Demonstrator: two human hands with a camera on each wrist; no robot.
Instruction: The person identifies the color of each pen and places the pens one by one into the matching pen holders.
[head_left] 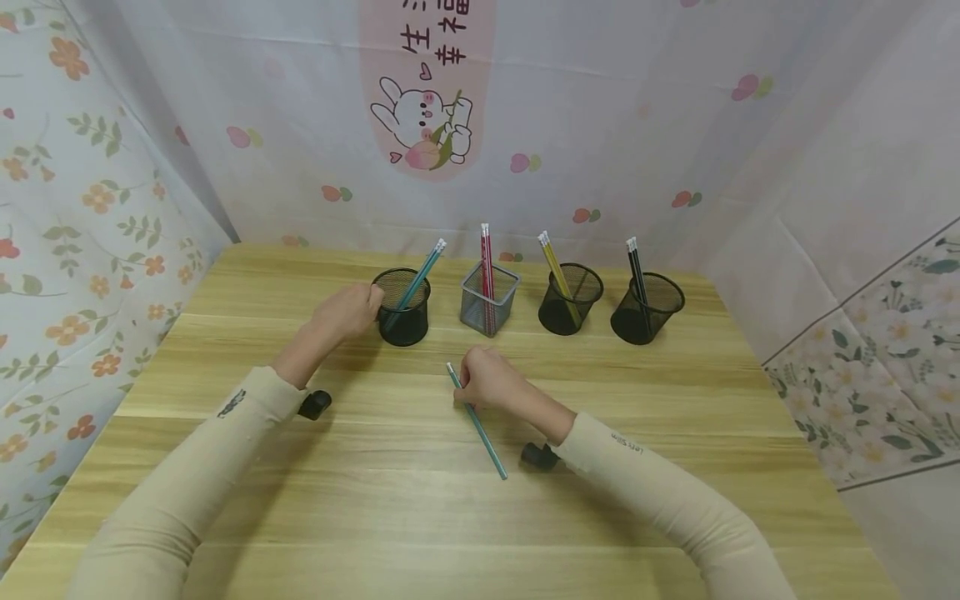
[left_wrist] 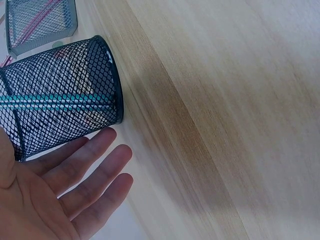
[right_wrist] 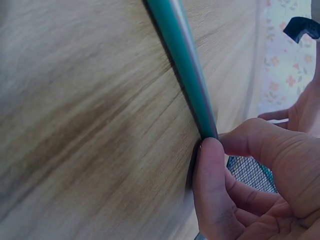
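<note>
My right hand (head_left: pixel 487 379) pinches a teal pencil (head_left: pixel 487 442) between thumb and index finger near its white eraser end. The pencil slants along the wooden table; close up, the right wrist view shows its teal shaft (right_wrist: pixel 187 65). My left hand (head_left: pixel 348 310) holds the rim of the leftmost round black mesh pen cup (head_left: pixel 405 329) at its left side. In the left wrist view its thumb is by the rim, and the other fingers (left_wrist: pixel 107 165) extend loosely beside the mesh wall. Teal pencils (head_left: pixel 422 275) lean inside that cup, eraser ends up.
Right of that cup stand a square grey mesh holder (head_left: pixel 476 315) with red pencils (head_left: pixel 487 258), a round black cup (head_left: pixel 558 321) with yellow pencils (head_left: pixel 555 262), and another black cup (head_left: pixel 630 327) with black pencils (head_left: pixel 637 267). A printed curtain (head_left: pixel 600 125) hangs behind the table (head_left: pixel 360 517).
</note>
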